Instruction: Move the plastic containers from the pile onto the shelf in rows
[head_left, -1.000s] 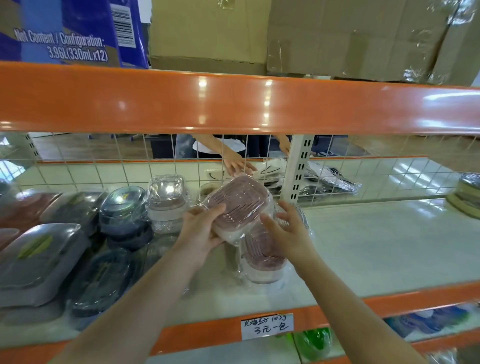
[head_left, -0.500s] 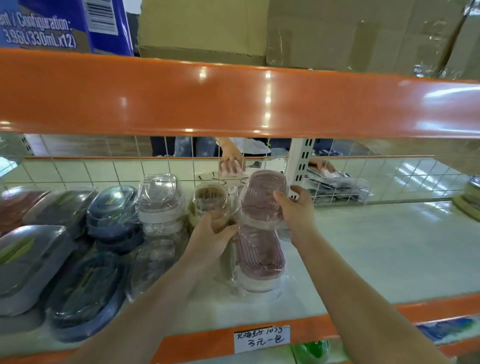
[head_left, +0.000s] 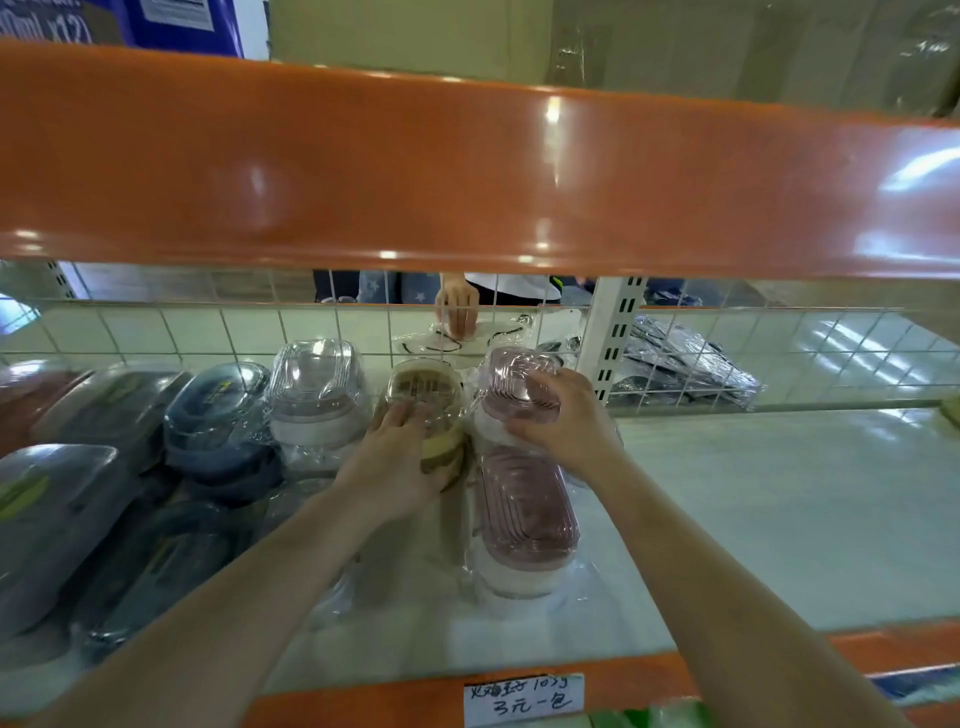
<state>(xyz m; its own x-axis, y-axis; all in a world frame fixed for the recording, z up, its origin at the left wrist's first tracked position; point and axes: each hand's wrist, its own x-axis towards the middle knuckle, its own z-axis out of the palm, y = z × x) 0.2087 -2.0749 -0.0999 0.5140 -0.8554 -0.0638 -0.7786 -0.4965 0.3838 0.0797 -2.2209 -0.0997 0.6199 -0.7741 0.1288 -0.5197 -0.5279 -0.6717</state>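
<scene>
A pink-lidded plastic container (head_left: 511, 382) stands at the back of the white shelf (head_left: 753, 509), near the wire grid. My right hand (head_left: 563, 421) grips it from the front right. A second pink container (head_left: 524, 514) lies in front of it, wrapped in clear film. To the left stands a tan-lidded container (head_left: 423, 387), and my left hand (head_left: 400, 457) holds its front with fingers curled round it. A clear-lidded white container (head_left: 314, 395) sits further left.
Dark blue and grey wrapped containers (head_left: 218, 415) fill the shelf's left side. An orange beam (head_left: 467, 171) crosses overhead. Behind the wire grid (head_left: 779, 353), another person's hand (head_left: 457, 306) touches items. A white upright post (head_left: 610, 338) stands right of the pink container. A price label (head_left: 522, 699) hangs below.
The pink container went from raised in both hands to standing at the back behind the other pink one. My left hand left it and took the tan container.
</scene>
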